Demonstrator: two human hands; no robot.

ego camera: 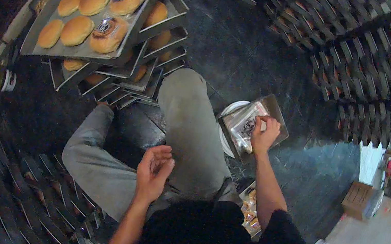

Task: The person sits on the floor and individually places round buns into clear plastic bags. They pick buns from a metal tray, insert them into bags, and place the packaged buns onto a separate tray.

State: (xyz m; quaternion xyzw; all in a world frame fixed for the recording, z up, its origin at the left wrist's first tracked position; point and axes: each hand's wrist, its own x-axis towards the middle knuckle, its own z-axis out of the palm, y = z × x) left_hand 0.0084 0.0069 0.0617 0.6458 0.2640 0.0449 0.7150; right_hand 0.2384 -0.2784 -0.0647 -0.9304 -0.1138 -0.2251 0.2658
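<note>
My right hand [266, 132] reaches into a shallow tray [279, 111] holding a stack of clear printed plastic bags [248, 125]. Thumb and fingertips bend down onto the bags, and whether they grip one I cannot tell. Above my lap hovers my left hand [154, 171], loosely curled, with a gap between thumb and fingers and nothing visible in it. Ahead on the left, a metal baking tray [93, 55] tops a stack. It carries several bare round buns [77, 30] and, along its right side, buns in clear printed wrappers [108, 35].
Crisscrossed lower trays [170, 19] with buns stand under the top one. The bag tray rests on a white round container [235, 107]. Wrapped buns [250, 215] lie beside my right hip. Tall tray stacks [379, 56] rise at far right, others [36, 200] at lower left. A cardboard box [356, 199] sits right.
</note>
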